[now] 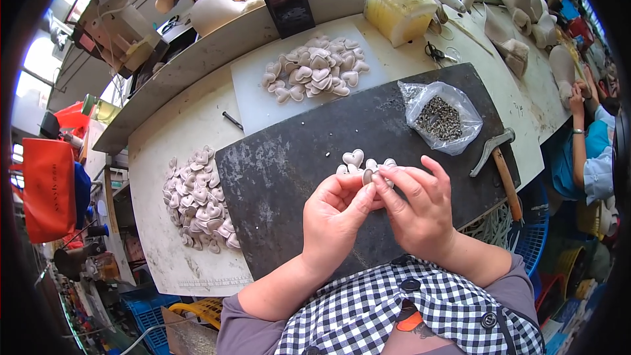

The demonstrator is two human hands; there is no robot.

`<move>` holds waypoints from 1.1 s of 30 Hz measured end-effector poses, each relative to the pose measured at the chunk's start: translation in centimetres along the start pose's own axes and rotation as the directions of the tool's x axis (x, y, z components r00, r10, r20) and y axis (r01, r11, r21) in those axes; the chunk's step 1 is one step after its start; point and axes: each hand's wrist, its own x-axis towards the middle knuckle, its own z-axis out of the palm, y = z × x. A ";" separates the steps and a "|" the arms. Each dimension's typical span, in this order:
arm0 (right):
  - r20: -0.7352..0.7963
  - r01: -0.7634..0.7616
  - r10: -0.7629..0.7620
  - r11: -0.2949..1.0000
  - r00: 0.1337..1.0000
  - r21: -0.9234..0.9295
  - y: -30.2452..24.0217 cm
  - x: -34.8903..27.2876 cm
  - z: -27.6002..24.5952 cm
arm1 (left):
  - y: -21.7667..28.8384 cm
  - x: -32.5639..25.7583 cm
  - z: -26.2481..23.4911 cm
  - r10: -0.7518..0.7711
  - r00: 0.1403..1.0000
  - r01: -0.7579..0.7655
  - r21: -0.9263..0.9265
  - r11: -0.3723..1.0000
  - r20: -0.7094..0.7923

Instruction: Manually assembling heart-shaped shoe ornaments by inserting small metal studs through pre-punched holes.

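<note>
Above the near part of a dark board (276, 190), my left hand (332, 217) and my right hand (420, 213) meet with thumbs and fingertips pinched together. Between them is a small padded heart (367, 176), turned nearly edge-on. The fingers cover much of it, and any smaller part at the fingertips is too small to make out. Just beyond lie a few more pale hearts (353, 158), partly hidden by my fingers. A clear plastic bag (470, 121), open at the top, holds many small dark metal pieces (439, 119) at the board's far right.
A heap of hearts (197, 200) lies left of the board; another heap (315, 69) sits on a white cutting board (253, 102). A wooden-handled hammer (506, 184) rests at the right edge. Behind stand a phone (287, 3) and a yellowish block (402, 16). Another person's arm (578, 138) shows far right.
</note>
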 end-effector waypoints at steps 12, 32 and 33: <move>-0.038 -0.287 0.321 0.888 0.946 0.359 5.7 1.5 -0.3 | -0.2 -0.3 -2.1 0.125 0.986 -0.165 0.650 0.742 0.108; 0.095 -0.333 0.338 0.941 0.936 -0.065 12.0 1.7 2.5 | 1.5 16.6 -11.8 0.622 0.782 0.073 0.997 -0.011 -0.050; 0.093 -0.333 0.339 0.940 0.936 -0.071 12.0 1.8 2.5 | 1.7 16.7 -12.1 0.583 0.805 0.000 0.984 0.180 -0.106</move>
